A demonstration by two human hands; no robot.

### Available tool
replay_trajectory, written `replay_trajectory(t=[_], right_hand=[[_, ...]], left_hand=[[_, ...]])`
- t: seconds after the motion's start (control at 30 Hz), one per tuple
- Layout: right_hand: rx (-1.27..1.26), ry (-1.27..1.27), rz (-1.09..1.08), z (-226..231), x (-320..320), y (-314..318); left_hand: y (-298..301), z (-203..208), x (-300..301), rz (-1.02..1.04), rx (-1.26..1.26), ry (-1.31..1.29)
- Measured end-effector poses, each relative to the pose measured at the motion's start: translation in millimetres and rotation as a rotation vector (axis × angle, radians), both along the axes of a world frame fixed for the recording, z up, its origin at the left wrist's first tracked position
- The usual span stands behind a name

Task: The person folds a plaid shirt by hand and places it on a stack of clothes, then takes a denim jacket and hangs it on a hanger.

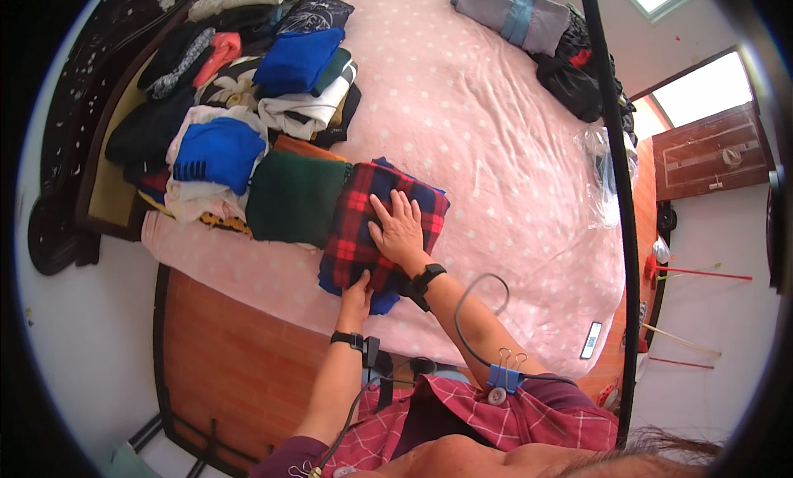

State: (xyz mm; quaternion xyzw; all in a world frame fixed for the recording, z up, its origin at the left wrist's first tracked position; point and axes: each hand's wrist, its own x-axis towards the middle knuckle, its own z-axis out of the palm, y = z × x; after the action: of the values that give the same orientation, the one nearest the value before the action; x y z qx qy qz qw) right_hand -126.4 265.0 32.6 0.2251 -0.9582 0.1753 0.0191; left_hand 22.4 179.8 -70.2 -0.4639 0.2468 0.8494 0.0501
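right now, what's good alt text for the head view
A person's right hand lies spread on a folded red plaid garment, the left hand at its near edge. Piles of clothes lie to its left on a pink dotted bedspread.

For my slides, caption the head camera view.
Right hand flat on a folded red plaid cloth, left hand at its near edge, over a pink dotted bedspread.

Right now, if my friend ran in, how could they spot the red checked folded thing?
Find the big pink, white-dotted blanket, then look along its edge nearest the person. There, just right of the dark green folded garment, the folded plaid garment lies under the right hand. Unlike that plain green neighbour, it has bold red-and-navy checks.
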Motion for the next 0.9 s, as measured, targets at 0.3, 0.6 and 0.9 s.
replay_trajectory(t=[0.3, 0.6, 0.9], right_hand=[[-0.004, 0.010, -0.020, -43.2, -19.7, -19.4], [-0.957, -0.576, 0.074, 14.5, -33.4, 58.4], [-0.585, -0.256, -0.971, -68.3, 260.0, 361.8]], left_hand=[[-24.8, -10.5, -17.4, -0.136, -0.058, -0.017], [-38.5, 7.0, -6.4, -0.179, 0.019, 0.034], [-5.7, 75.3, 67.0, -0.589, -1.315, -0.079]])
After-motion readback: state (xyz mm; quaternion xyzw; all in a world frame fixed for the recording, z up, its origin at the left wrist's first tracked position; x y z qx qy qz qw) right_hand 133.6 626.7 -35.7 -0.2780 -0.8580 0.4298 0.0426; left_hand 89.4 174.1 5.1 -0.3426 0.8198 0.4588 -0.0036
